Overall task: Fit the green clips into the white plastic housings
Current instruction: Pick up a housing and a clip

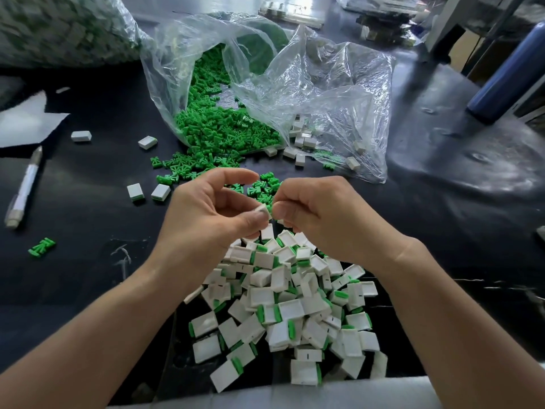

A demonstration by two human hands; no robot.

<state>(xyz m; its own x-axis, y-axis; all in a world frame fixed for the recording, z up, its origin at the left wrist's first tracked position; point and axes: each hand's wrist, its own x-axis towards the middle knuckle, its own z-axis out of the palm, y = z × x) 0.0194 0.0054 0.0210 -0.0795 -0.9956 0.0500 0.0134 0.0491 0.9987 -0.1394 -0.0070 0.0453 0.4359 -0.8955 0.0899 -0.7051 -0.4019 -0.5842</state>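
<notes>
My left hand [206, 208] pinches a housing [263, 210] over the finished pile [295, 305] at the desk's [88, 261] near edge. My right hand [321, 214] has its fingers closed on a clip [269, 206], which is mostly hidden. I'd square the clip to the opening and press straight in, without twisting. Spare clips [212, 134] spill from the bag [309, 84] mid-desk.

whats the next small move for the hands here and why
Probably the right hand should press the green clip fully into the white housing that the left hand pinches. A sliver of green shows between the housing and the right thumb, so the clip looks not yet seated.
</notes>
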